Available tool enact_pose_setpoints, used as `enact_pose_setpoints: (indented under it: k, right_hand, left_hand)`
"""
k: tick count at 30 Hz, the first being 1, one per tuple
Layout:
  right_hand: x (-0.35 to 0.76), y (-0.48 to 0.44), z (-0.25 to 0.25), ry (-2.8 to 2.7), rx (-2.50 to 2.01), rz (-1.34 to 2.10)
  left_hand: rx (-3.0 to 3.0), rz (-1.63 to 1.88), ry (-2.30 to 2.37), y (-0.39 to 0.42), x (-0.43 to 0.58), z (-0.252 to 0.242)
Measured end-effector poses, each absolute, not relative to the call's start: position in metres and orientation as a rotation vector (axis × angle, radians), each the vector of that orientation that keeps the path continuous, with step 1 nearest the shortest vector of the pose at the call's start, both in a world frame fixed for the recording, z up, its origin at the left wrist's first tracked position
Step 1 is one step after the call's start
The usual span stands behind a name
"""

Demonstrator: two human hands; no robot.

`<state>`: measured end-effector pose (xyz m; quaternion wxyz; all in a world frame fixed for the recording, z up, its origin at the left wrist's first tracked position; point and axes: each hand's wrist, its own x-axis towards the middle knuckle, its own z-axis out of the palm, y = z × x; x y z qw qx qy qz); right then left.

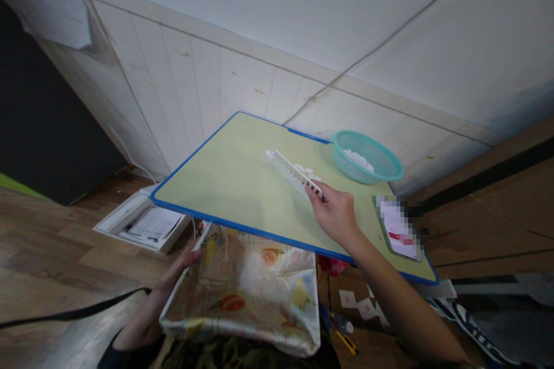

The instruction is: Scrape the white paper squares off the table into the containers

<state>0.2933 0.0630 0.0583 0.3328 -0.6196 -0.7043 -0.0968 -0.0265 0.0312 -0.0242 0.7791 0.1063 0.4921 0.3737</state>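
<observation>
My right hand [335, 213] grips the near end of a white slotted plastic strip [294, 168], held tilted over the yellow-green table [208, 167]. Small white pieces [306, 172] lie on the tabletop behind the strip, and a few more white bits [269, 154] are at its far end. Below the table edge, my left hand [194, 251] is closed on the left rim of a shallow tray with a shiny fruit-print covering [225, 305], which rests over my lap. A pale, bright patch shows in its middle; I cannot tell whether it is glare or contents.
A turquoise plastic basket [385, 164] holding white pieces [359, 159] stands at the table's back right. A phone-shaped item [398, 230], partly pixelated, lies at the right edge. On the floor are a white open box [130, 219], a yellow cutter [347, 343] and small cards [347, 298].
</observation>
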Motion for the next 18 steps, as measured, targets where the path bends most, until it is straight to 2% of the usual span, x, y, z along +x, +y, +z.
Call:
enact_pose_setpoints:
  k: [10,18]
  right_hand:
    - [0.303,0.075,0.061,-1.762,-1.701,-0.401]
    - [0.289,0.056,0.052,-1.88,-1.564,-0.333]
  left_hand:
    - [0.328,0.791,1.017,0.033,-0.027,-0.027]
    - [0.335,0.79,1.004,0.033,-0.031,-0.033]
